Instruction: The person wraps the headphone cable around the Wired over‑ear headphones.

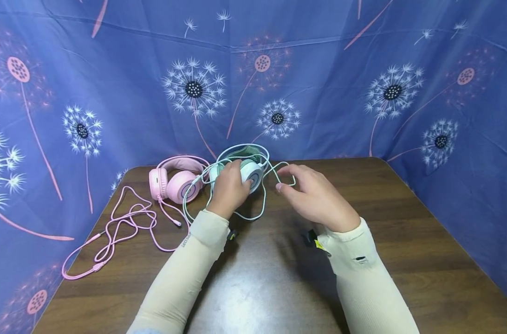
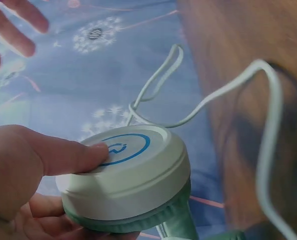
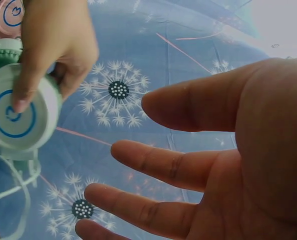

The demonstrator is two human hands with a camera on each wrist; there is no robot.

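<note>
Mint-green and white headphones (image 1: 252,174) stand near the back of the table, their pale cable (image 1: 263,204) looped around them. My left hand (image 1: 230,188) grips one ear cup (image 2: 153,172), thumb pressed on its white outer face with the blue ring, fingers beneath the green cushion. To the right of the headphones, my right hand (image 1: 314,195) is held with fingers spread and nothing in the palm, as the right wrist view shows. In the head view its thumb and forefinger come close to a loop of the cable.
Pink headphones (image 1: 181,186) lie left of the green pair. Their pink cable (image 1: 130,222) sprawls in loops over the left of the brown wooden table (image 1: 404,260). A blue dandelion-print cloth (image 1: 320,79) hangs behind and along the sides.
</note>
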